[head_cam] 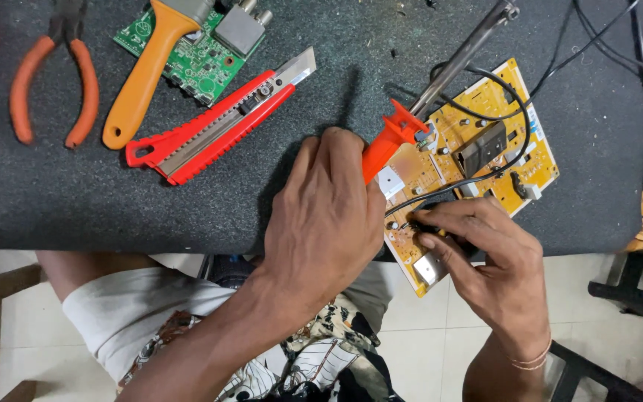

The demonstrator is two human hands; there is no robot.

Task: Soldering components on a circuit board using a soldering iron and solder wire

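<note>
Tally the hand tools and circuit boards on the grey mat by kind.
Pliers: 1
Utility knife: 1
Orange-handled tool: 1
Soldering iron: 1, in the left hand
Green board: 1
Yellow board: 1, under the right hand
Total: 6

A single head-worn camera is looking almost straight down from close above — the dark table [53, 201] is filling the upper two thirds of the frame, the hands [329, 216] are sitting near centre, and the person's lap and pale floor are showing along the bottom.
</note>
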